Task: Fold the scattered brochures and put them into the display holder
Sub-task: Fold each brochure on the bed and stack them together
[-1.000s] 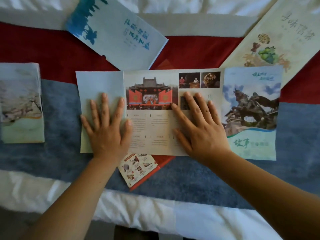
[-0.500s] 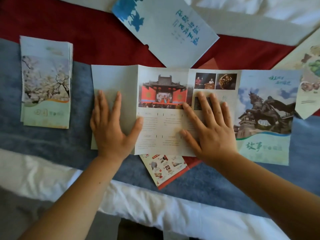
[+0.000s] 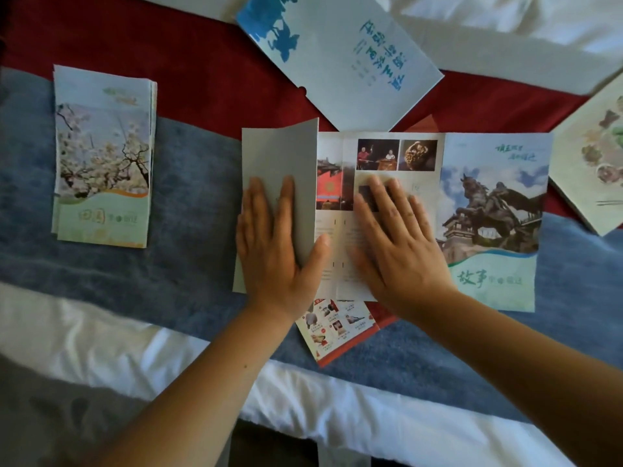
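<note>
A long brochure [image 3: 488, 210] with a horse-statue cover lies spread across the blue and red bed runner. Its left panel [image 3: 279, 156] is turned over to the right, grey back showing, and half covers the temple photo. My left hand [image 3: 273, 244] grips that panel, fingers on top and thumb under its edge. Flat on the middle panels rests my right hand [image 3: 394, 241], pinning the sheet down. A stack of folded blossom-cover brochures [image 3: 102, 156] sits at the left. No display holder is in view.
A pale blue leaflet [image 3: 340, 55] lies at the top centre, a cream one [image 3: 593, 163] at the right edge. A small red leaflet [image 3: 337, 328] pokes out beneath the open brochure. White bedding [image 3: 101, 338] runs along the near side.
My left hand has lifted the left panel and swung it rightwards over the temple picture. The right hand has stayed pressed on the middle. The view has shifted left.
</note>
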The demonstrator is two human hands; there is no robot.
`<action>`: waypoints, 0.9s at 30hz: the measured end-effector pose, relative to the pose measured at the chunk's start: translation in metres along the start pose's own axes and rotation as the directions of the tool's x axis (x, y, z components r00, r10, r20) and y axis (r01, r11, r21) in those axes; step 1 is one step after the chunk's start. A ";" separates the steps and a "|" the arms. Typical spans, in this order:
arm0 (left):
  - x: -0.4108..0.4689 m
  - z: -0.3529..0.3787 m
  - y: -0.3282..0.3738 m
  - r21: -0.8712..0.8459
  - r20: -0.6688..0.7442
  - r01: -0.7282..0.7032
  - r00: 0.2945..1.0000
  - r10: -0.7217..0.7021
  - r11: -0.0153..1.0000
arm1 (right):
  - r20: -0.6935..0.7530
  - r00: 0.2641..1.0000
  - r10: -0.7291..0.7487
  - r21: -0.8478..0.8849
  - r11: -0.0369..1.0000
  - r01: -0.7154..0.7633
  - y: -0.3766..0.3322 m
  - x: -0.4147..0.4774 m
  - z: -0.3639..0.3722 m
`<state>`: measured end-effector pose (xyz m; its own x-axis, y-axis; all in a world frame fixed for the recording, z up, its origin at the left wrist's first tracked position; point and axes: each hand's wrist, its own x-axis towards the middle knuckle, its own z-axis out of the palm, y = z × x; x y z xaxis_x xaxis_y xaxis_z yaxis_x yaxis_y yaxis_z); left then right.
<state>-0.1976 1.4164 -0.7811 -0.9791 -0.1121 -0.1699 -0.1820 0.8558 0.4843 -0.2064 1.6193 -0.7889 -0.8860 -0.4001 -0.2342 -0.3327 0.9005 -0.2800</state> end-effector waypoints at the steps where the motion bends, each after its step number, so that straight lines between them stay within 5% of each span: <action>1: 0.000 0.002 0.001 0.012 -0.004 0.006 1.000 -0.006 1.000 | -0.006 1.000 -0.016 -0.019 1.000 0.016 0.008 -0.004 -0.003; 9: 0.000 0.011 0.012 0.054 -0.035 0.044 0.998 -0.042 0.998 | -0.027 0.968 0.250 -0.127 0.960 -0.251 0.067 -0.038 -0.022; 27: -0.020 0.050 0.106 0.083 0.078 -0.020 0.997 0.014 0.996 | -0.102 0.987 0.123 0.131 0.985 -0.109 0.104 -0.050 -0.018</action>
<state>-0.1929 1.5347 -0.7688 -0.9715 -0.0607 -0.2293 -0.1540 0.8966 0.4151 -0.2025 1.7357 -0.7892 -0.9484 -0.2670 -0.1710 -0.1886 0.9086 -0.3727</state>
